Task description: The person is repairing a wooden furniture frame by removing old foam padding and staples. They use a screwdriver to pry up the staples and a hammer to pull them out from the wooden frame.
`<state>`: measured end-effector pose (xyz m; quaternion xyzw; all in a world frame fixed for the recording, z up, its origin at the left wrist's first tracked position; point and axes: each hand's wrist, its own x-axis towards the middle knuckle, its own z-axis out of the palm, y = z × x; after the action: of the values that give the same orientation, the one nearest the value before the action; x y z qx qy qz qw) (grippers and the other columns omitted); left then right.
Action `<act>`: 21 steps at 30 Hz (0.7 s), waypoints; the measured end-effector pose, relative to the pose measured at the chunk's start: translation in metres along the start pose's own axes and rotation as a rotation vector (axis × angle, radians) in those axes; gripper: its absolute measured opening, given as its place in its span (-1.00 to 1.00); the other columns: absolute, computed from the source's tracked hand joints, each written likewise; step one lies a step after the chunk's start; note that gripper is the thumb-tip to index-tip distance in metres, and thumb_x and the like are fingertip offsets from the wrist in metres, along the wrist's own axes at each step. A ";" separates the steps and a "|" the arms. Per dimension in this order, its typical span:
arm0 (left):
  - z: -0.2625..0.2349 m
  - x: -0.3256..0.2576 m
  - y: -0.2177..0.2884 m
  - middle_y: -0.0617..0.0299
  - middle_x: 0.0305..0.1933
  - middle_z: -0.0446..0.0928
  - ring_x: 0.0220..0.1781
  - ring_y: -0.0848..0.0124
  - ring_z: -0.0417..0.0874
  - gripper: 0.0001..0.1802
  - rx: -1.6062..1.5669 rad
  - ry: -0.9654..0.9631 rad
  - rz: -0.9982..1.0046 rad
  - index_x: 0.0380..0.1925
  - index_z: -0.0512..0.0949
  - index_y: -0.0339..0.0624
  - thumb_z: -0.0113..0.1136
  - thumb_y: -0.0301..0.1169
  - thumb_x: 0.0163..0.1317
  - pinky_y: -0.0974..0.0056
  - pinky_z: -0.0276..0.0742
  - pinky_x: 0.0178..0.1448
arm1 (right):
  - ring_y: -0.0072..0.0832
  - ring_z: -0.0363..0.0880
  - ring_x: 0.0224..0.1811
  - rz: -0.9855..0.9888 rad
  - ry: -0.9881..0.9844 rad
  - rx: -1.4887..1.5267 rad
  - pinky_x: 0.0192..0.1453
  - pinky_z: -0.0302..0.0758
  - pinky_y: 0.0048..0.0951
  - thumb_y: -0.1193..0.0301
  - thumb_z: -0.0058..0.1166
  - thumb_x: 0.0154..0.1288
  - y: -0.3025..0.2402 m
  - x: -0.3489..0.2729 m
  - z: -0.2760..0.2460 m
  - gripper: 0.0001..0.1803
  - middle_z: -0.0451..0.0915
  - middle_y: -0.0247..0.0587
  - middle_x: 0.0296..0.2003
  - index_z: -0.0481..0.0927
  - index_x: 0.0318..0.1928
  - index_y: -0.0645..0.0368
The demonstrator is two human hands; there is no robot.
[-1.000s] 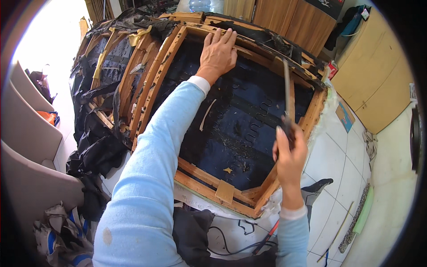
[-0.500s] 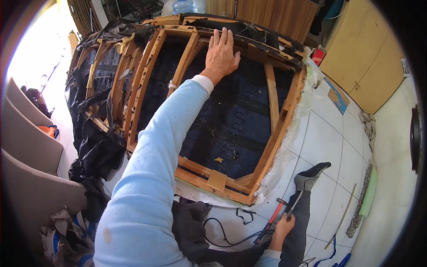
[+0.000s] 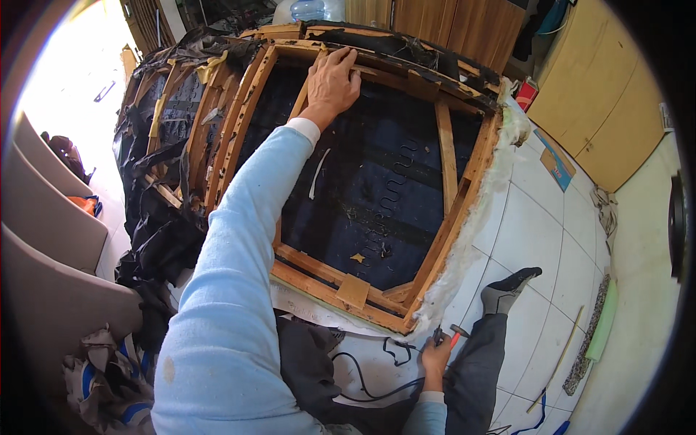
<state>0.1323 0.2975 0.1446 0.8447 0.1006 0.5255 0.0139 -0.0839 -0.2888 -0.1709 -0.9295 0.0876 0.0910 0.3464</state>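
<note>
Left hand (image 3: 332,78): fingers spread flat, pressed on the frame's far rail, gripping nothing; reads as a brace to steady the body and hold the frame.
Right hand (image 3: 435,357): closed round a tool (image 3: 451,333) low on the floor, just off the frame's near right corner; red-handled, head like a small hammer or pliers, too small to tell which.
Frame (image 3: 322,279): bare wooden sofa frame lying open-side up, dark fabric (image 3: 362,181) and zigzag springs showing inside; 1 slat runs across its right half.
Padding (image 3: 475,217): white wadding hanging along the frame's right edge.
Cord (image 3: 362,377): black cable looping on the floor tiles near the right hand.
Foot (image 3: 507,286): grey sock, leg stretched out right of the frame.
Left edge: grey cushions (image 3: 51,225) stacked, black stripped cloth (image 3: 156,239) heaped beside the frame.
</note>
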 end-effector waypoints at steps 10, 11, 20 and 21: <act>0.000 0.029 -0.011 0.30 0.28 0.71 0.41 0.10 0.60 -0.74 -0.165 -0.049 -0.123 0.01 0.86 0.13 0.39 -0.11 0.46 -0.07 0.42 0.45 | -0.02 0.79 -0.15 0.001 0.058 0.048 0.04 0.65 -0.04 0.44 0.30 0.47 -0.008 -0.004 0.001 -0.61 0.77 0.12 -0.17 0.59 0.20 0.35; 0.000 0.034 -0.017 0.32 0.26 0.72 0.39 0.11 0.60 -0.75 -0.118 -0.059 -0.090 -0.04 0.87 0.14 0.41 -0.08 0.45 -0.07 0.42 0.43 | -0.04 0.79 -0.16 0.004 0.106 0.085 0.04 0.65 -0.05 0.44 0.29 0.49 -0.013 -0.006 -0.002 -0.62 0.77 0.10 -0.15 0.60 0.20 0.35; 0.017 0.062 -0.046 0.12 0.13 0.77 0.35 0.11 0.68 -0.71 -0.212 -0.351 0.021 0.04 0.77 0.06 0.19 -0.10 0.61 -0.19 0.12 0.63 | -0.48 0.69 -0.05 -0.728 0.359 0.362 0.12 0.61 -0.44 0.47 0.35 0.53 -0.277 0.022 -0.100 -0.61 0.73 -0.08 -0.01 0.66 0.24 0.43; 0.017 0.061 -0.051 0.11 0.07 0.78 0.31 0.09 0.69 -0.71 -0.216 -0.280 0.061 0.04 0.75 0.03 0.18 -0.10 0.62 -0.16 0.18 0.60 | -0.45 0.72 -0.09 -0.687 0.142 0.463 0.13 0.62 -0.42 0.50 0.34 0.52 -0.315 0.029 -0.099 -0.59 0.75 -0.10 -0.06 0.67 0.29 0.41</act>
<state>0.1659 0.3596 0.1839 0.9058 0.0152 0.4108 0.1025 0.0258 -0.1225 0.0940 -0.8062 -0.1856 -0.1161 0.5496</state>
